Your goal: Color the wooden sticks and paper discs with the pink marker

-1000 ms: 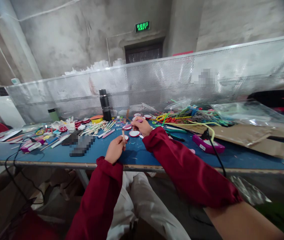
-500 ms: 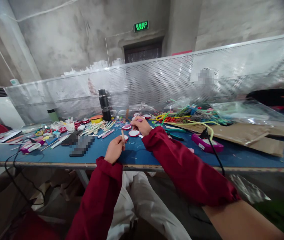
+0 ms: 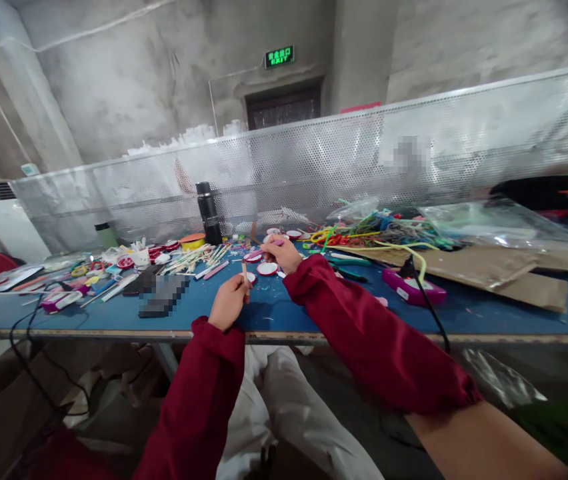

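Observation:
My left hand [image 3: 228, 301] is closed around a short, flat tan stick [image 3: 245, 269] that points upward from the fingertips. Just to its right and slightly farther off, my right hand [image 3: 284, 253] pinches a slim pink-purple tool [image 3: 278, 243], mostly hidden by the fingers. Beneath and between the hands lie round white discs with red rims, among them a near disc [image 3: 267, 269] and one with a pinkish face [image 3: 253, 256]. Another disc partly shows behind the left fingers. The tip of the pink tool is too small to make out.
On the blue table [image 3: 284, 313] stand a black bottle [image 3: 209, 215] and thin sticks [image 3: 199, 257]. A dark pixelated slab [image 3: 164, 295] lies left, pliers [image 3: 351, 260] right. Beyond are a purple device [image 3: 414, 287] with a black cable, tangled cords [image 3: 389, 230] and cardboard [image 3: 489, 267].
The camera view has shifted very slightly. Both hands keep nearly the same place and the same grips.

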A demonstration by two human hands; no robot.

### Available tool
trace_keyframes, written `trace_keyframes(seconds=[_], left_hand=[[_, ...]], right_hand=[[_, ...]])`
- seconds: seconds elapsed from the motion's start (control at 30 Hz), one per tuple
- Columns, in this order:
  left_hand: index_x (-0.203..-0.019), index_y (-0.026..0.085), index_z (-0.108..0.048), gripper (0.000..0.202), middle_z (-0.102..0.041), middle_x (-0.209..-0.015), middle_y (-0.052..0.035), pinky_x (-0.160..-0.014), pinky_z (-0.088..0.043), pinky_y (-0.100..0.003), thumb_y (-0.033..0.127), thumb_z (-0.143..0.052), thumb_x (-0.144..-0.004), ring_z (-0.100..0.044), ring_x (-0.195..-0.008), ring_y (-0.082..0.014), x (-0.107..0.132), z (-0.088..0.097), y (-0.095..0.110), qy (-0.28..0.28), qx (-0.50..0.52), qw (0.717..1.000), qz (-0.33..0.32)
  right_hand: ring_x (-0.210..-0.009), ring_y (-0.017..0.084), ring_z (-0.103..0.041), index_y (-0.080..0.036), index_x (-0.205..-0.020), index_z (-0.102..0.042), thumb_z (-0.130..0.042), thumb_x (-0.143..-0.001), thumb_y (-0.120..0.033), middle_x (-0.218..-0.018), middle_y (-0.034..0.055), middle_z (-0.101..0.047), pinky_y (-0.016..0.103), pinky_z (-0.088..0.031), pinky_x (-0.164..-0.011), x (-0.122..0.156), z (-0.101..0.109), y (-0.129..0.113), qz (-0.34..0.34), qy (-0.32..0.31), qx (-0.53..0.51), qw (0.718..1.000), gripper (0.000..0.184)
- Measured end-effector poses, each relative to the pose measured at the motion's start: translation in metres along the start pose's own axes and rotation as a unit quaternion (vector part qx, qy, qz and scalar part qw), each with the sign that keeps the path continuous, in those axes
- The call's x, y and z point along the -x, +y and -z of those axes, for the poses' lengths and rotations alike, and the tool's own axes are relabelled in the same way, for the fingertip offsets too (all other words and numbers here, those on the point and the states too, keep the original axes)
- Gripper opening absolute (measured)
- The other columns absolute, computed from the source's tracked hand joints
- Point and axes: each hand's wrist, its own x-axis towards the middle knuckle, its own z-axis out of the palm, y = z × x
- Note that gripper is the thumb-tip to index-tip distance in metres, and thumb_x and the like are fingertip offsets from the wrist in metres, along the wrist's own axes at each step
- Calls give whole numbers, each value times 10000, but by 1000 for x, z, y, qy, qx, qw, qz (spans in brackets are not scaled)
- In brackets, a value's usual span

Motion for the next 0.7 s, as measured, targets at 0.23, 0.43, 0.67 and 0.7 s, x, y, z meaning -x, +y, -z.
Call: trace_keyframes(seconds=[0.23,0.43,0.67,0.7], left_hand=[[-829,188,-578,183,-546,-563,35,-548,-313,-233,331,-483,-892,-459,-536,-115,0,0,0,0,-5,1000,3],[-821,191,-580,175,-558,-579,32,-551,-321,-233,326,-490,-888,-463,-550,-116,0,0,0,5,-7,1000,4],[-808,198,-575,198,-542,-569,37,-558,-334,-241,353,-490,-897,-460,-544,-120,2,0,4,-1,-1,1000,9],[-806,199,-573,191,-540,-567,38,-561,-335,-241,346,-490,-896,-461,-545,-119,3,0,5,0,2,1000,8]], right_hand=[[-453,114,-485,-223,-607,-508,-700,-605,-348,-477,-33,-573,264,-374,-479,0,0,-1,1,1,2,1000,230],[-447,106,-483,-224,-603,-509,-722,-605,-361,-477,-41,-566,253,-359,-470,2,1,-2,-7,2,-19,1000,253],[-442,113,-471,-225,-596,-504,-701,-615,-325,-455,-42,-531,255,-348,-473,0,2,3,-14,13,-42,999,221],[-441,114,-466,-226,-597,-509,-693,-620,-319,-457,-40,-529,258,-345,-473,0,3,4,-15,13,-42,999,208]])
